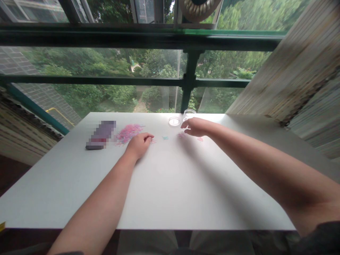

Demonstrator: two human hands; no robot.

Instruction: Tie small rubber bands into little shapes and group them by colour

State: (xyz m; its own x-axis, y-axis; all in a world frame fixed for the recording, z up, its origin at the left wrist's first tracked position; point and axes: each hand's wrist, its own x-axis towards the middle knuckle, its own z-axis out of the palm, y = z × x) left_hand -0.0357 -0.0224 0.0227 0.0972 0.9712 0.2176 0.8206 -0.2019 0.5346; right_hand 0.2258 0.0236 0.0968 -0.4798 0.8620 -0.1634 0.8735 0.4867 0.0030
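On the white table (170,187), a loose pile of small pink and purple pieces (129,132), perhaps tiny rubber bands, lies left of centre. My left hand (139,144) rests at the pile's right edge, fingers curled and thumb close to them; whatever they hold is hidden. A few pink bits lie by its fingertips. My right hand (196,126) hovers over a small purplish-pink cluster (181,135), its fingers bent but apart, with nothing visible in them. Between the hands sits a little light-blue cluster (165,137). Some reddish-pink pieces (200,139) lie below the right hand.
A clear round lid or shallow dish (174,122) stands near the table's far edge. Behind my right hand is a clear plastic container (189,113), partly covered. A phone-like dark object (101,136), blurred out, lies at left. Green window bars (106,80) border the far side.
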